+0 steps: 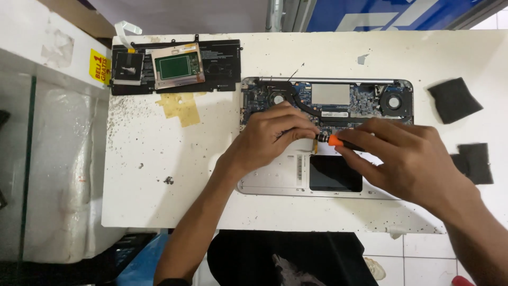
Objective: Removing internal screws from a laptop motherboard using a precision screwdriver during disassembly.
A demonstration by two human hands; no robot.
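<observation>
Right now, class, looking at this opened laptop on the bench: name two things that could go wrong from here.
1. The right hand holds an orange-collared screwdriver over the exposed circuit board; a slip might scratch the board.
2. The left hand presses beside the tip, so a slip could jab its fingers.
3. The removed battery and trackpad module lie loose on the table and might get knocked.

**Colours on the repair bench**

We see a white, speckled tabletop (159,159), a silver laptop shell (270,182) with a blue circuit board (365,98), a black battery pack (222,66), a green-centred trackpad (177,66), two black foam pads (454,99) and an orange-collared black screwdriver (336,140).
</observation>
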